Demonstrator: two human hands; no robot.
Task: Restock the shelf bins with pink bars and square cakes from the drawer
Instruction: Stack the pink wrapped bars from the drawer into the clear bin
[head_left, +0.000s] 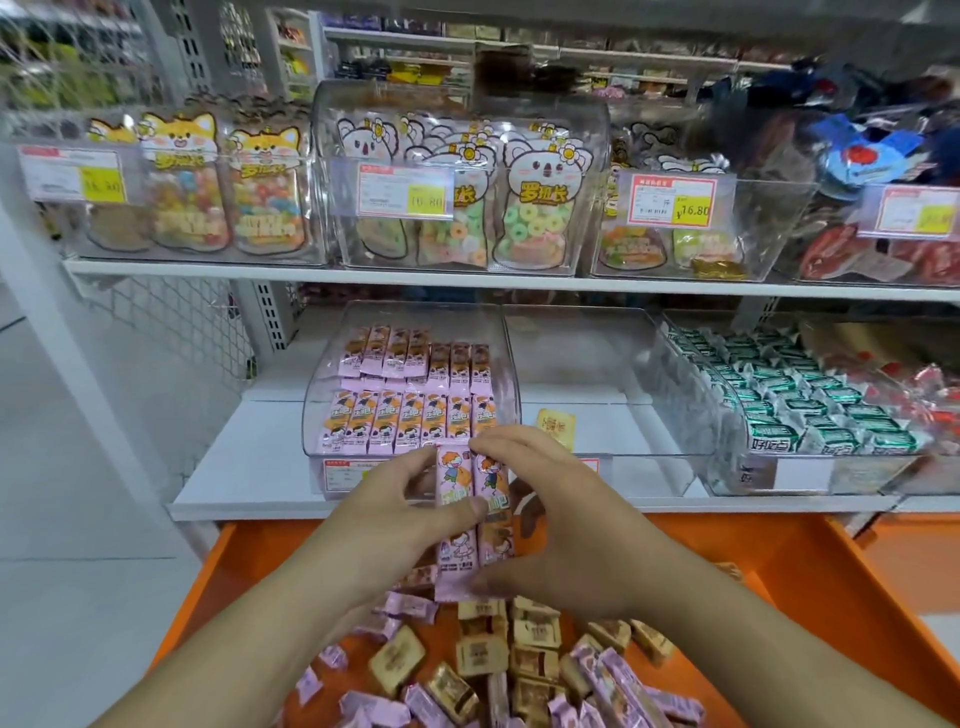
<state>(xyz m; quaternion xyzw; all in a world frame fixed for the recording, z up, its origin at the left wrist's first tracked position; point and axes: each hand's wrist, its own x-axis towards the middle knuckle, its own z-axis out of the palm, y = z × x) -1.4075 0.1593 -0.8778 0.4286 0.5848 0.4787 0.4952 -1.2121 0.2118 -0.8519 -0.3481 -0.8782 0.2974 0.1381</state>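
Both hands hold a small bundle of pink bars (472, 519) upright between them, just below the front of the clear shelf bin (332, 374). My left hand (395, 514) grips the bundle from the left with its thumb across the front. My right hand (550, 519) clasps it from the right, fingers over the top and thumb under the bottom. The bin holds two rows of pink bars (410, 415). The neighbouring clear bin (582, 358) is bare apart from one yellow square cake (556, 423) at its front. Below, the orange drawer (810, 582) holds loose pink bars (613, 686) and several tan square cakes (535, 634).
To the right stands a bin of green-and-white wrapped cakes (789, 405), with red-wrapped items (904, 384) beyond. The upper shelf (415, 275) carries clear bins of candy pouches with price tags. White floor (78, 467) lies to the left of the shelf unit.
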